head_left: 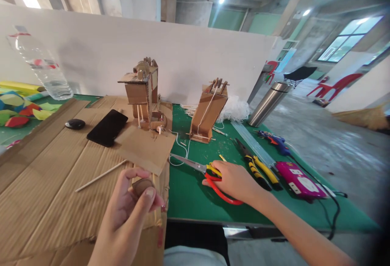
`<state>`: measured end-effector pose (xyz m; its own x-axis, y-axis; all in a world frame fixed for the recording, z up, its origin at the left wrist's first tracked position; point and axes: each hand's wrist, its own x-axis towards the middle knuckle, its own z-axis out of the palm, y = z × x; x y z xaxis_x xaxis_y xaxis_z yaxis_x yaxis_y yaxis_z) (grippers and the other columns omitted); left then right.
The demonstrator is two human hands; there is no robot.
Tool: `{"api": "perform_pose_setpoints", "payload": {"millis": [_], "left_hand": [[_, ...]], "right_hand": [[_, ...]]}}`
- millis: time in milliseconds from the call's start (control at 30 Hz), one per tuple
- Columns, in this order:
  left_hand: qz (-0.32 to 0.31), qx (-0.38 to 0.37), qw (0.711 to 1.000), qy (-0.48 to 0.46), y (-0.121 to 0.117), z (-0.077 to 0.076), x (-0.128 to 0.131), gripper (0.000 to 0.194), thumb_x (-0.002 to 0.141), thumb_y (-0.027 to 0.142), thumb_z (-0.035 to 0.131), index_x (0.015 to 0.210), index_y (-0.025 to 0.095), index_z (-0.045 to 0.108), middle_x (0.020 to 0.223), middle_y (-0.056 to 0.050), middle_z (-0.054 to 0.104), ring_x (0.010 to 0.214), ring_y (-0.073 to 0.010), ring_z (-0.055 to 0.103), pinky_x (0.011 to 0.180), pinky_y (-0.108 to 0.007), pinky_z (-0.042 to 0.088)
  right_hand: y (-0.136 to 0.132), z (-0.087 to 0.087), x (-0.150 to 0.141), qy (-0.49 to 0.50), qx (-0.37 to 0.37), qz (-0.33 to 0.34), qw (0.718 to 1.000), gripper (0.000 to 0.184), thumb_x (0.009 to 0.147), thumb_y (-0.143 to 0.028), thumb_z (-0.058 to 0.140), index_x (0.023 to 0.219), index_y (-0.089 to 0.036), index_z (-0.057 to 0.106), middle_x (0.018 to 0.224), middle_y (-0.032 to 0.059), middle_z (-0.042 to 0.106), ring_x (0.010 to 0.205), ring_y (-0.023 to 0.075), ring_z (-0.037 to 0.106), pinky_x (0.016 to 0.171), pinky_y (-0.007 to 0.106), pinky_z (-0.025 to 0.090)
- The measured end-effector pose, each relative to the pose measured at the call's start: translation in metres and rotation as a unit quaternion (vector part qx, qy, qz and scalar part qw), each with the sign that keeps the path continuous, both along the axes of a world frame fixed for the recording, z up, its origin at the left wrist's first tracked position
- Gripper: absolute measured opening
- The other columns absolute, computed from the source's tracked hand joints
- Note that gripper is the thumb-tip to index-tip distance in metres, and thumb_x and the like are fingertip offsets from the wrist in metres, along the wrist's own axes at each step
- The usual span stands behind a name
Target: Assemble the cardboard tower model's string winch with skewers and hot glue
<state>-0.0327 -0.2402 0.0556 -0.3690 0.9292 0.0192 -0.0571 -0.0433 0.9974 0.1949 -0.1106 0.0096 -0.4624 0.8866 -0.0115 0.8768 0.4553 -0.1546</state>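
Observation:
Between the thumb and fingers of my left hand (131, 201) is a small piece of brown cardboard (142, 185), held above the corrugated sheet (55, 201). My right hand (233, 180) is closed on the red and yellow handles of a pair of scissors (195, 165), which lie low over the green tabletop with the blades pointing left. Just beyond my left hand lie a flat cardboard piece (149, 146) and a thin white stick (100, 175). Farther back stand a cardboard structure (138, 95) and a tilted cardboard arm (209, 109) with white string along it.
A black phone (107, 127) and a mouse (75, 124) rest on the cardboard at left. Right of the scissors are pliers (258, 168), glue sticks (252, 144), a glue gun (276, 142), a magenta box (300, 179) and a steel flask (269, 104). A water bottle (42, 64) stands back left.

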Motion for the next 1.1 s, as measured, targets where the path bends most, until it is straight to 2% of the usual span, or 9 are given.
{"api": "perform_pose_setpoints", "payload": {"millis": [133, 267, 333, 433, 567, 667, 833, 967, 1100], "left_hand": [[0.011, -0.007, 1.0, 0.012, -0.001, 0.0, 0.001, 0.022, 0.082, 0.038, 0.054, 0.096, 0.022, 0.051, 0.061, 0.003, 0.057, 0.062, -0.0119, 0.054, 0.063, -0.023, 0.043], [-0.024, 0.014, 0.999, 0.034, 0.001, -0.007, -0.006, 0.021, 0.082, 0.037, 0.055, 0.094, 0.02, 0.051, 0.063, 0.002, 0.057, 0.063, -0.0127, 0.055, 0.061, -0.024, 0.044], [-0.037, 0.021, 0.998, 0.041, 0.002, -0.009, -0.007, 0.021, 0.082, 0.037, 0.056, 0.094, 0.02, 0.05, 0.065, 0.001, 0.057, 0.064, -0.0128, 0.056, 0.061, -0.024, 0.044], [-0.028, 0.018, 0.999, 0.032, 0.004, -0.009, -0.004, 0.021, 0.083, 0.039, 0.055, 0.094, 0.021, 0.048, 0.064, 0.002, 0.055, 0.063, -0.0128, 0.055, 0.061, -0.024, 0.044], [-0.004, -0.016, 1.0, 0.025, 0.002, -0.005, 0.003, 0.027, 0.082, 0.039, 0.055, 0.101, 0.023, 0.045, 0.066, 0.003, 0.056, 0.066, -0.0126, 0.055, 0.065, -0.024, 0.044], [-0.011, -0.029, 0.999, 0.038, 0.0, -0.005, 0.004, 0.032, 0.08, 0.038, 0.056, 0.105, 0.022, 0.045, 0.071, 0.002, 0.058, 0.069, -0.0134, 0.056, 0.068, -0.025, 0.045], [-0.031, -0.022, 0.998, 0.054, 0.001, -0.009, 0.004, 0.031, 0.081, 0.037, 0.054, 0.107, 0.022, 0.048, 0.086, -0.003, 0.063, 0.075, -0.0145, 0.059, 0.071, -0.026, 0.047], [-0.039, -0.023, 0.996, 0.074, 0.002, -0.01, 0.004, 0.031, 0.078, 0.037, 0.058, 0.105, 0.022, 0.052, 0.095, -0.005, 0.065, 0.084, -0.017, 0.061, 0.08, -0.029, 0.049], [-0.039, -0.009, 0.994, 0.105, 0.003, -0.01, 0.005, 0.032, 0.074, 0.035, 0.062, 0.101, 0.02, 0.06, 0.101, -0.008, 0.066, 0.091, -0.0209, 0.062, 0.082, -0.031, 0.051]], "right_hand": [[0.013, 0.003, 0.006, 0.039, -0.076, 0.046, 0.995, 0.036, 0.077, -0.051, 0.061, 0.095, -0.02, 0.055, 0.098, 0.0064, 0.061, 0.088, 0.0217, 0.059, 0.072, 0.029, 0.042], [0.018, 0.019, 0.01, 0.034, -0.13, 0.085, 0.987, 0.021, 0.084, -0.033, 0.054, 0.102, -0.022, 0.055, 0.106, 0.0051, 0.057, 0.097, 0.0199, 0.057, 0.08, 0.031, 0.043], [0.012, 0.027, 0.003, 0.047, -0.101, 0.108, 0.988, 0.019, 0.086, -0.027, 0.05, 0.104, -0.022, 0.056, 0.107, 0.0056, 0.056, 0.101, 0.0202, 0.055, 0.085, 0.033, 0.041], [-0.006, 0.031, -0.024, 0.111, -0.005, 0.134, 0.985, 0.013, 0.088, -0.022, 0.047, 0.096, -0.02, 0.058, 0.1, 0.0067, 0.059, 0.098, 0.0199, 0.054, 0.088, 0.035, 0.04], [-0.03, 0.017, -0.069, 0.138, -0.019, 0.205, 0.969, 0.006, 0.085, -0.022, 0.055, 0.087, -0.018, 0.059, 0.089, 0.0043, 0.062, 0.088, 0.0176, 0.055, 0.081, 0.03, 0.042], [-0.036, 0.006, -0.089, 0.119, -0.028, 0.202, 0.972, 0.008, 0.083, -0.021, 0.056, 0.09, -0.016, 0.059, 0.092, 0.0056, 0.062, 0.09, 0.0183, 0.055, 0.082, 0.03, 0.042], [-0.032, -0.002, -0.097, 0.073, -0.007, 0.208, 0.975, 0.011, 0.087, -0.019, 0.047, 0.087, -0.016, 0.058, 0.089, 0.006, 0.062, 0.086, 0.0178, 0.056, 0.077, 0.029, 0.042], [-0.032, -0.008, -0.103, 0.032, 0.025, 0.222, 0.974, 0.012, 0.085, -0.02, 0.047, 0.089, -0.015, 0.057, 0.089, 0.0081, 0.063, 0.085, 0.0205, 0.057, 0.073, 0.031, 0.042], [-0.035, -0.002, -0.103, 0.042, 0.019, 0.204, 0.978, 0.012, 0.081, -0.017, 0.047, 0.088, -0.015, 0.057, 0.088, 0.0079, 0.064, 0.081, 0.0192, 0.058, 0.069, 0.029, 0.041]]}}
